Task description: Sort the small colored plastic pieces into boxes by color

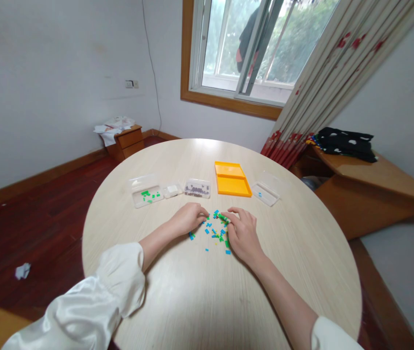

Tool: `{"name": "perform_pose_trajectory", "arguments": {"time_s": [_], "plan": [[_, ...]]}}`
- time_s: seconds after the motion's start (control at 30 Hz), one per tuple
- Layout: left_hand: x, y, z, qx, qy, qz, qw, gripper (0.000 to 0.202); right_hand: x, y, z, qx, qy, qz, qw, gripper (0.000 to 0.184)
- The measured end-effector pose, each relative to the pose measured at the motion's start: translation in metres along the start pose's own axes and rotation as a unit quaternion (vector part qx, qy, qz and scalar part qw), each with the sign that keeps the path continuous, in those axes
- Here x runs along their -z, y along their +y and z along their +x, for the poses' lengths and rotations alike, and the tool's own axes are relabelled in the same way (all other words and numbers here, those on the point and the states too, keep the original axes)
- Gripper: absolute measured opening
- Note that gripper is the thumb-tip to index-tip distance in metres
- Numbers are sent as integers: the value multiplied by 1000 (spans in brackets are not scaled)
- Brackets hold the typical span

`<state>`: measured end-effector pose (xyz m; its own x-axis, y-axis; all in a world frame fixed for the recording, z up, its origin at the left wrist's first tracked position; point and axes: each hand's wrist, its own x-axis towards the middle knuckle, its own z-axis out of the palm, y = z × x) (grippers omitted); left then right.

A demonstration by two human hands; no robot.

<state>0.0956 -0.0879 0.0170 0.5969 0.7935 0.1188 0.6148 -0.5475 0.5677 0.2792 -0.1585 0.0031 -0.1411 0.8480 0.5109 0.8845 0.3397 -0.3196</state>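
Observation:
Small blue, green and yellow building bricks (207,231) lie scattered on the round wooden table (199,301) between my hands. My left hand (188,218) rests at the left edge of the pile, its fingers curled and closed at the tips beside a small green brick (207,218); what they pinch, if anything, is too small to make out. On the other side, my right hand (243,233) has its fingertips closed on a green brick (223,218) at the pile's upper right. Its thumb is partly hidden.
Behind the pile stand a clear box with green bricks (135,198), a small container with white contents (172,191), a clear box with dark pieces (197,195), an open orange case (234,193) and a clear box with blue bits (267,200). A wooden cabinet (392,177) stands right.

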Motion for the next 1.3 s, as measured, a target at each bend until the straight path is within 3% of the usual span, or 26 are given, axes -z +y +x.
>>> {"name": "perform_pose_trajectory", "arguments": {"time_s": [0.5,0.6,0.7,0.77,0.8,0.93,0.97,1.03,1.17,1.23,1.3], "plan": [[0,6,0,-2,-16,34,999,19,-5,3,-1,-22,-23,-36,999,37],[-2,6,0,12,11,-10,1000,15,-5,3,-1,-19,-28,-38,999,37],[0,7,1,66,36,-131,989,10,-5,3,-2,-14,-30,-39,999,36],[3,8,2,125,42,-260,957,12,-4,4,-2,-11,-28,-37,999,35],[6,9,3,154,38,-340,927,15,-4,4,-2,-10,-25,-35,999,35],[17,8,1,243,-13,-620,746,20,-5,4,-1,-7,-20,-28,999,34],[19,7,1,256,-18,-655,711,17,-5,4,-1,-6,-20,-27,999,34],[22,5,0,281,-13,-689,668,10,-5,4,-1,-5,-20,-25,999,33],[24,4,1,296,7,-704,645,7,-6,4,-2,-7,-14,-21,1000,30],[27,5,1,281,1,-697,660,7,-6,4,-2,-5,-15,-17,1000,29],[36,4,0,270,-5,-659,702,9,-6,4,-2,-4,-16,-13,1000,28]]}}
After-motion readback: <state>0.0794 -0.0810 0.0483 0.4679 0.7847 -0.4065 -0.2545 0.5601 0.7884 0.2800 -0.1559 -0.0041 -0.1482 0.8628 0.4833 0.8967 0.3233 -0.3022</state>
